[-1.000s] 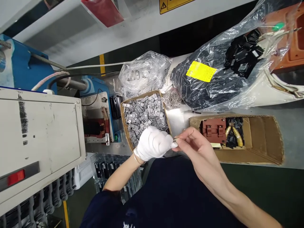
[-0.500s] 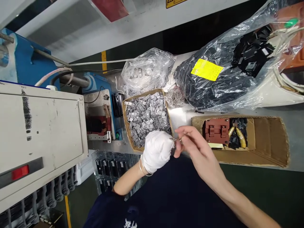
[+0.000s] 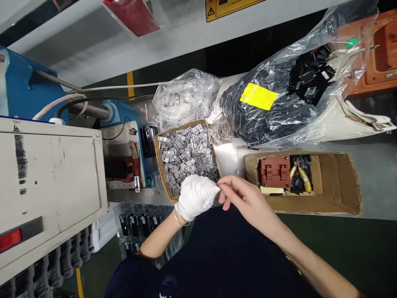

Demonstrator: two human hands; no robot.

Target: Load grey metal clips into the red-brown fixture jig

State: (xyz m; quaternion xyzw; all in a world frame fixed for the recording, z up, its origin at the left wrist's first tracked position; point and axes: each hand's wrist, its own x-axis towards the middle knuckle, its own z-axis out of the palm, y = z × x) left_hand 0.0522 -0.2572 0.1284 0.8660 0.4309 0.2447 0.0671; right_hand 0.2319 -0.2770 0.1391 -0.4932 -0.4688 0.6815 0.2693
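My left hand (image 3: 196, 198), in a white glove, is closed at the front edge of a cardboard box of small grey metal parts (image 3: 187, 153). My right hand (image 3: 248, 200) is bare, with thumb and forefinger pinched together against the gloved fingertips. A tiny metallic piece (image 3: 218, 184) shows where the two hands meet. Its shape is too small to make out, and whatever lies inside the gloved fingers is hidden.
A press with a blue frame (image 3: 119, 118) and a cream cabinet (image 3: 62, 169) stand on the left. Plastic bags, one full of black parts (image 3: 257, 120), lie behind the hands. An open carton (image 3: 339, 182) at right holds a red-brown block (image 3: 275, 171) and yellow-handled pliers (image 3: 304, 178).
The view has shifted slightly, moving most things leftward. My right fingertips have closed in against the gloved fingers, and less of the small metal piece shows between the hands.
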